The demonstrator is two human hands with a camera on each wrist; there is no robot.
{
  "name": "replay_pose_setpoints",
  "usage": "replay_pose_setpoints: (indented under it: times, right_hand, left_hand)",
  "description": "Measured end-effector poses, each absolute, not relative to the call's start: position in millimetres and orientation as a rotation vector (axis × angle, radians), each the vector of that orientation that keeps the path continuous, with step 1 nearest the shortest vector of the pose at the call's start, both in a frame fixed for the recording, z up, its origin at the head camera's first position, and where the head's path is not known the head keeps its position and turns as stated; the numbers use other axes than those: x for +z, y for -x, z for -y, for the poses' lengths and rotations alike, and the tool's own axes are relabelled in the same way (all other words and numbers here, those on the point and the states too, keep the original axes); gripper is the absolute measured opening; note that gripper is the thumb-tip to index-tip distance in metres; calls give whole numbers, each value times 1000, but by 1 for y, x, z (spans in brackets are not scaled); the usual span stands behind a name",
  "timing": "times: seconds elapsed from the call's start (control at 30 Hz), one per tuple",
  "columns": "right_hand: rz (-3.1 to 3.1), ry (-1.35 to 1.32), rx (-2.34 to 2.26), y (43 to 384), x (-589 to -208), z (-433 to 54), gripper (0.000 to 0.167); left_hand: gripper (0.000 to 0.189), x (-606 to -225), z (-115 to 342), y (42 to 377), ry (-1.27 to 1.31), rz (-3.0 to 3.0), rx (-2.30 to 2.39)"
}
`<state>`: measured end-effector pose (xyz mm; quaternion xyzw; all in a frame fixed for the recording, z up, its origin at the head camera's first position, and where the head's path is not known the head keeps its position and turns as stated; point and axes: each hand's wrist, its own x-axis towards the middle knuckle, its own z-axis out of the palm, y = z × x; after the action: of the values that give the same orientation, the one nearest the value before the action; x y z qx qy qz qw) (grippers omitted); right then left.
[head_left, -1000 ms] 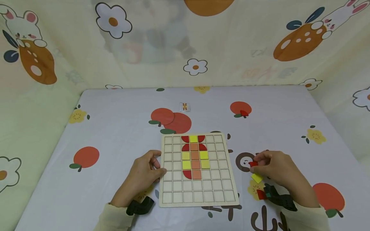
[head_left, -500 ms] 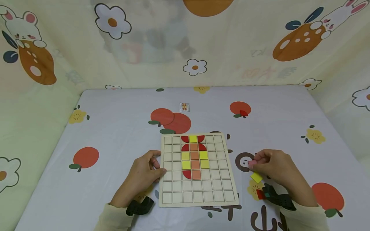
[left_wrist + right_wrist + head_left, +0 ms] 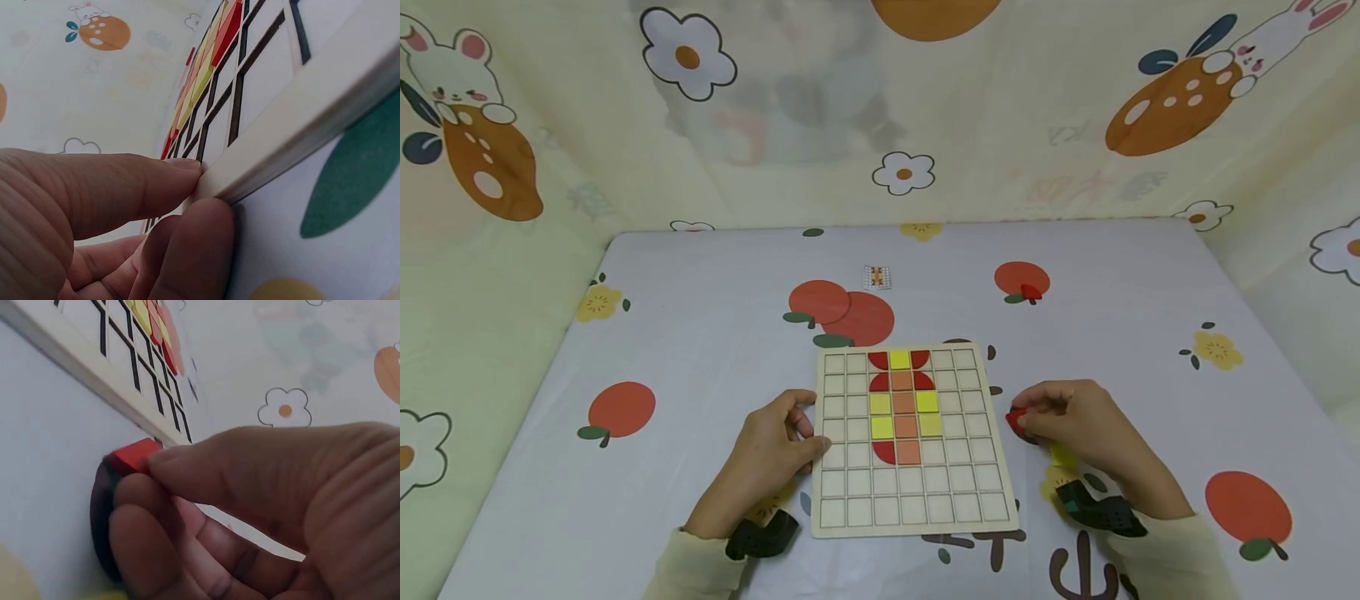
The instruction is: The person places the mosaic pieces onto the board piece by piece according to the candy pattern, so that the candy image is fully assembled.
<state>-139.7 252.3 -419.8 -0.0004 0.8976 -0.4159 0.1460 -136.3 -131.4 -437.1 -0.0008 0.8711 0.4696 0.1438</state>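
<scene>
A square wooden grid board (image 3: 842, 483) lies flat, with red, yellow and orange tiles filling a column pattern in its upper middle. My left hand (image 3: 775, 442) grips its left edge; in the left wrist view the thumb lies on the rim (image 3: 275, 137) and a finger presses its side. Just right of the board, my right hand (image 3: 1078, 425) pinches a small red tile (image 3: 136, 455) between thumb and fingertips. The right wrist view shows the tile's flat top; my fingers cover the rest. Partly under that hand lies a yellow tile (image 3: 1062, 456).
Behind the board sits a small printed pattern card (image 3: 877, 277). A loose red tile (image 3: 1030, 292) lies at the back right on a printed fruit. Dark straps (image 3: 1101, 510) circle both wrists, and a patterned curtain (image 3: 820, 125) closes off the table's far edge.
My right hand has moved left towards the board with the tile, which looked pink half a second ago and red now. The left hand and the board stay put.
</scene>
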Motion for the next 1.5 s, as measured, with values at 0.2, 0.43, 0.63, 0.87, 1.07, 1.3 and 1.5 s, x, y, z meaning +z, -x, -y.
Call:
replay_pose_setpoints:
  times: [0.2,0.43,0.63,0.87,1.07,1.3,1.5]
  right_hand:
    - [-2579,22,-1174,143,-418,-246,14]
    - [-2560,57,-1186,143,-419,-244,13]
    - [-2582,80,-1124,140,-416,-241,17]
    - [-2614,114,-1128,140,-415,-241,12]
    - [-2453,75,-1340,142,-413,-241,19]
    - [-2272,73,-1448,143,-414,-221,21]
    - [-2191,126,-1487,138,-419,-198,20]
  left_hand:
    - [59,-438,132,136,-5,-2519,1355]
    - [59,-439,132,135,10,-2512,1359]
    - [59,-439,132,135,5,-2514,1356]
    - [58,-438,131,136,1,-2512,1360]
    - [58,-437,131,136,13,-2508,1351]
    - [57,-436,131,135,16,-2502,1349]
    - [57,-436,131,135,10,-2501,1354]
